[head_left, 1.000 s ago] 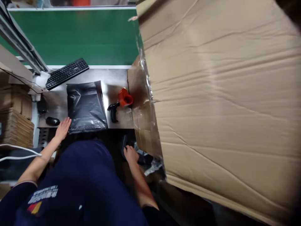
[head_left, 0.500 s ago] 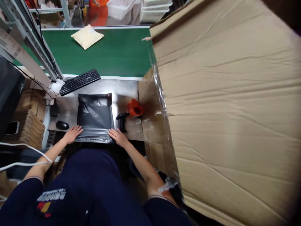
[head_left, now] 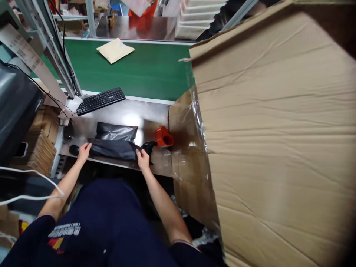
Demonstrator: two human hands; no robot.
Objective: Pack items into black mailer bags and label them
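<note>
while left hand [head_left: 84, 151] and right hand [head_left: 142, 158] are pinching the black bag [head_left: 116, 149] left of frame center, i'm minding the scanner [head_left: 149, 145]. a rightward tug could be knocking it.

Showing scanner [head_left: 149, 145] part-hidden by right hand [head_left: 143, 159], cardboard [head_left: 272, 122] cut off at right, shirt lettering [head_left: 66, 230] too blurred to read.

Black plastic bag [head_left: 115, 146], folded over
</note>
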